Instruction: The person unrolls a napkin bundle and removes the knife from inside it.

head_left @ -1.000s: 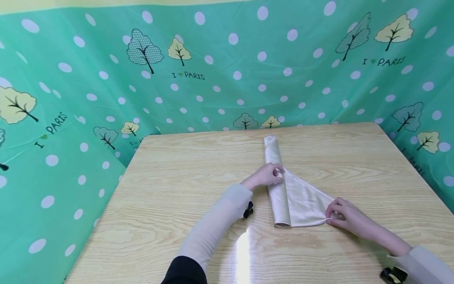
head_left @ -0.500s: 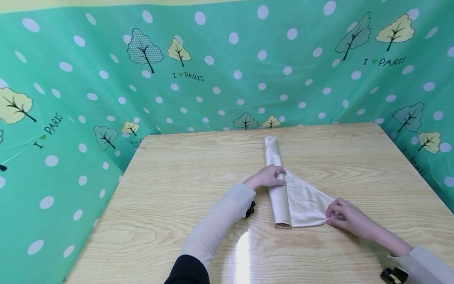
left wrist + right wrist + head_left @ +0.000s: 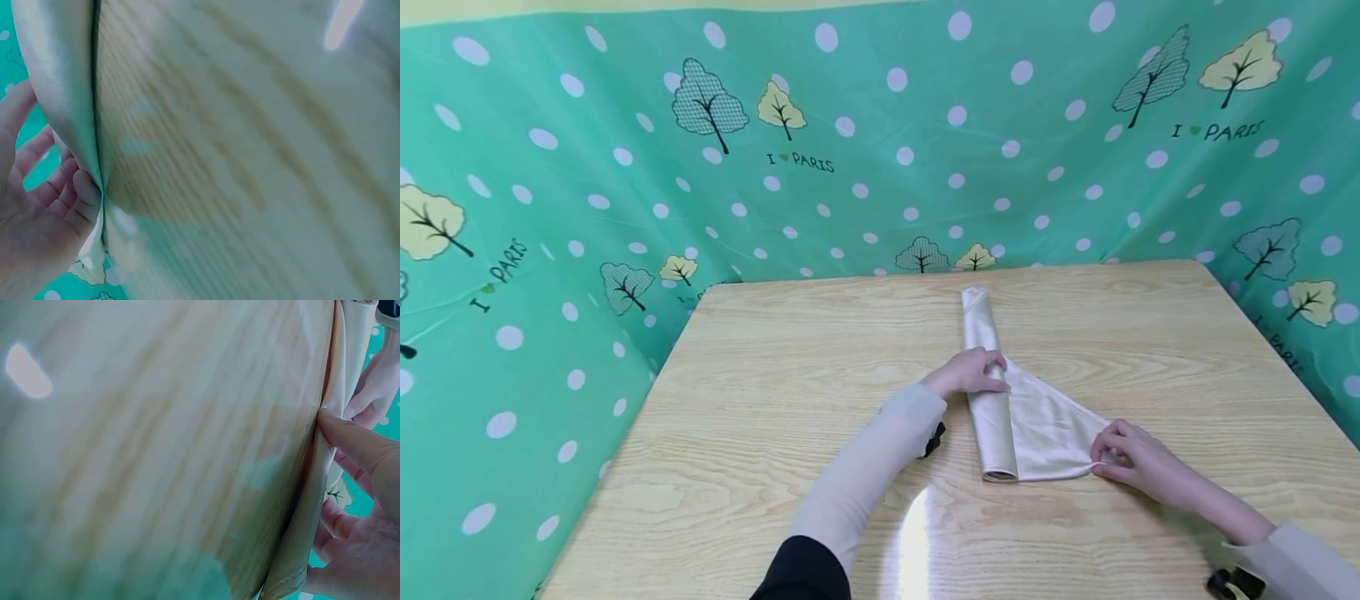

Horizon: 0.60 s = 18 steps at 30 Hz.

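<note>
A pale, satiny cloth lies on the table, its left part wound into a long roll (image 3: 996, 437) that points away from me. From the roll's right side a flat triangular flap of the cloth (image 3: 1048, 425) spreads out. My left hand (image 3: 967, 372) lies across the middle of the roll, fingers curled over it; in the left wrist view the left hand (image 3: 50, 206) has its fingers bent against the cloth. At the flap's right corner, my right hand (image 3: 1138, 461) pinches the cloth edge between thumb and fingers. The right wrist view shows that right hand's thumb (image 3: 353, 437) on the fold.
The wooden table (image 3: 760, 400) stretches out on both sides of the cloth, with a bright light reflection near its front. Behind and beside it hangs a green dotted curtain (image 3: 820, 208) printed with trees. Each wrist wears a small black device.
My left hand and sleeve have shifted slightly to the right over the roll. The right hand keeps its pinch on the corner, and the cloth looks nearly the same.
</note>
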Motion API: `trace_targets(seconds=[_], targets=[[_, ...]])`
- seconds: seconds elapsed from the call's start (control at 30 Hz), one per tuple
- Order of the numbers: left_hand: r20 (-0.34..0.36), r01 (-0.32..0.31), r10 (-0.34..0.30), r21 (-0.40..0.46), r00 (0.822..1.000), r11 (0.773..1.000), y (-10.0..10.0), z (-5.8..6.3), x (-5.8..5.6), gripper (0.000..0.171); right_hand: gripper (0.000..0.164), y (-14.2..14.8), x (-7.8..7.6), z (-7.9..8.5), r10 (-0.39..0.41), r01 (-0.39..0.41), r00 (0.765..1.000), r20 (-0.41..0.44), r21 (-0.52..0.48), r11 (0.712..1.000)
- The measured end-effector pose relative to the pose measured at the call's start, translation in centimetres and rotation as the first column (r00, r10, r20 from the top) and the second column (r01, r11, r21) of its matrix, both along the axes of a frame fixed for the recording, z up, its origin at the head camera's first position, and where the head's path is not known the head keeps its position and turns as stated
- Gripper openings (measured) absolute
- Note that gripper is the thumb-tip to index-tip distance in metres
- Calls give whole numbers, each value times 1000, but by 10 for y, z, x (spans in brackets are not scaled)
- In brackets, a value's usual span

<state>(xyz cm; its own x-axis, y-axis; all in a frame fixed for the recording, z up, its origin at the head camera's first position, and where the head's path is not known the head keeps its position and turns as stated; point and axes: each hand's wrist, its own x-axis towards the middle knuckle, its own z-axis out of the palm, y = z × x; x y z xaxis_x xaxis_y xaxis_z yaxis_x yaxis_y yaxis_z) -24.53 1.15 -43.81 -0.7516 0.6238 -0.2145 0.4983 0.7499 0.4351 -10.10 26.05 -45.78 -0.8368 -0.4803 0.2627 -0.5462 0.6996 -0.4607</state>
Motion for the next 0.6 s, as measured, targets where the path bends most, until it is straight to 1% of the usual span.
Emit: trace_targets(seconds=[0.2,0.43,0.6], targets=[[-4,1,-1,21,1000,1000,1,-3,-3,34,24,-1,0,-1,-1,1,1000,-12,1,1000],[3,15,-15,-13,1000,1000,3,-3,-2,33,23,-1,3,-1,-13,13,1000,4,-1,1000],[-15,18,-18,-26,1000,1000,5,-3,-3,32,24,-1,3,-1,-16,16,1000,-19,1,1000]])
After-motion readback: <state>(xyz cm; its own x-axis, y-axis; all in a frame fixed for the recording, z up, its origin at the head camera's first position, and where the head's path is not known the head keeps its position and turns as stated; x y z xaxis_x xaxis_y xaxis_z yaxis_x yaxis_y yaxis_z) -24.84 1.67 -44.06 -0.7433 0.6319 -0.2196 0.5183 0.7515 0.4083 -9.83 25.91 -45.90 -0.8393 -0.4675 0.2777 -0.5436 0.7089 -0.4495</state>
